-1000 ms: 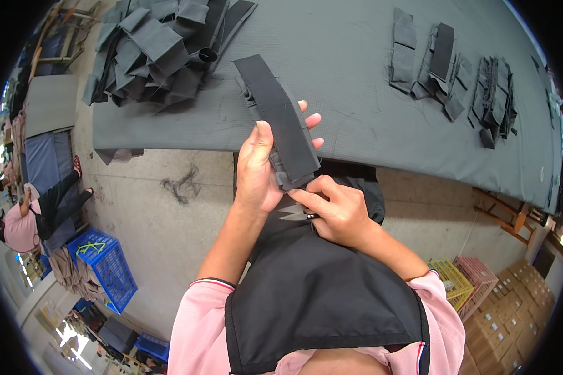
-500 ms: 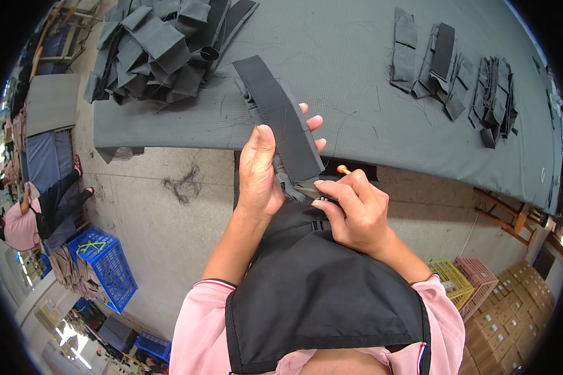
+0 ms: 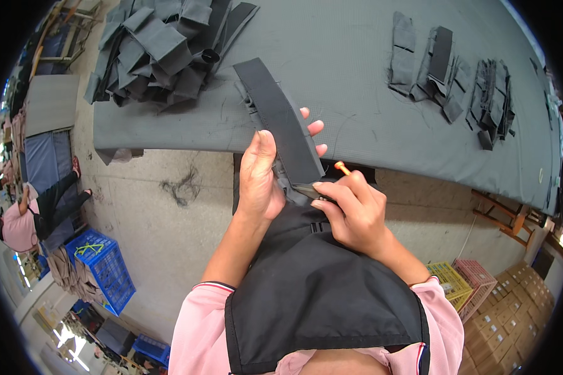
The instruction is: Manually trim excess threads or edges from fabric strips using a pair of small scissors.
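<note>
My left hand [image 3: 261, 172] is closed around a stack of dark grey fabric strips [image 3: 278, 119], thumb on the near side, fingertips showing past the far edge. The top strip is smooth and slightly bent, with loose threads along its side. My right hand [image 3: 358, 209] pinches small thread snips [image 3: 304, 188] between thumb and forefinger. Their metal tip touches or lies very close to the strips' lower end; an orange end [image 3: 341, 167] sticks out behind the forefinger. Most of the tool is hidden by my fingers.
A grey-covered table [image 3: 331, 69] carries a heap of grey fabric pieces [image 3: 156, 50] at left and smaller bundles [image 3: 441, 59] at right. Loose threads [image 3: 182, 185] lie on the floor. Crates [image 3: 109, 269] and cartons [image 3: 513, 306] stand around; a person [image 3: 22, 219] is at far left.
The orange end of the snips has tilted slightly and my right hand has shifted a little to the left. The strips stay in my left hand, almost unmoved.
</note>
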A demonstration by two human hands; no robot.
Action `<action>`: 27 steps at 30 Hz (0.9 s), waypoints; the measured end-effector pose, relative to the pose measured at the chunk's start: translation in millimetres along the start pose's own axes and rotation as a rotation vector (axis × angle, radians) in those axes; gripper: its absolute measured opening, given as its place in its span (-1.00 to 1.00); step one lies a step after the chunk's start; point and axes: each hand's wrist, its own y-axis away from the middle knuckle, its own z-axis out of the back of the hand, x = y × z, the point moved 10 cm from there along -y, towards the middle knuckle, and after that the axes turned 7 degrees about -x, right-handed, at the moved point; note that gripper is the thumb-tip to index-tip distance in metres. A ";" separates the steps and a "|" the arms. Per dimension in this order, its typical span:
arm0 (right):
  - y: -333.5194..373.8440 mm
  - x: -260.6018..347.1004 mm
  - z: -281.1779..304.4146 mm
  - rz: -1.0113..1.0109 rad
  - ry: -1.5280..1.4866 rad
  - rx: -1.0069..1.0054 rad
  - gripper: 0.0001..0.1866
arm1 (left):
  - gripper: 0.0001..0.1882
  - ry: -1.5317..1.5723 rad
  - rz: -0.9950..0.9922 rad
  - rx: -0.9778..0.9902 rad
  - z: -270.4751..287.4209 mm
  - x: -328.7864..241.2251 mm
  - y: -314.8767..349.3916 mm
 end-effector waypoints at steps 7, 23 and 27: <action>-16.6 -26.8 8.7 -0.196 -0.083 -0.026 -0.74 | -0.53 -0.094 0.019 0.110 -6.1 1.9 6.2; -9.3 -17.4 9.1 0.057 0.033 -0.136 -0.75 | -0.53 -0.139 0.114 -0.033 13.8 16.3 8.3; 0.9 -52.9 19.5 -0.227 -0.005 -0.125 -0.76 | -0.51 -0.177 0.158 -0.131 30.4 14.3 7.4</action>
